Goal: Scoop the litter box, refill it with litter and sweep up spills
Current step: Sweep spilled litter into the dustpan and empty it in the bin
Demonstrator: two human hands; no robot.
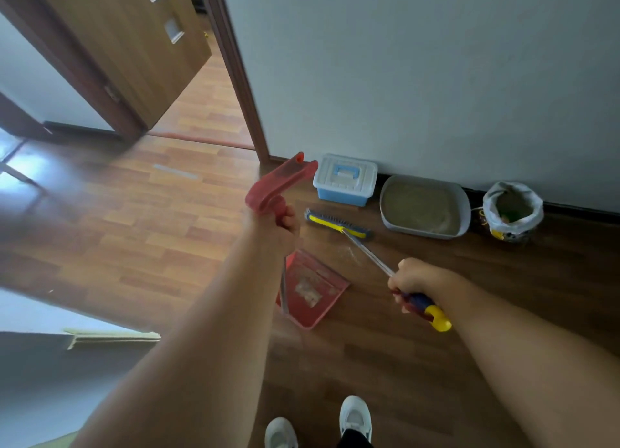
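My left hand grips the red handle of a long-handled red dustpan, whose pan rests on the wood floor with a patch of pale litter inside. My right hand grips the broom handle near its blue-and-yellow end. The broom head, yellow and dark bristled, lies on the floor beyond the pan. A faint smear of spilled litter shows between broom head and pan. The grey litter box, filled with sandy litter, sits against the wall.
A blue storage box with a white lid stands left of the litter box. A bin lined with a white bag stands to its right. An open doorway and wooden door are at the back left. My white shoes are below.
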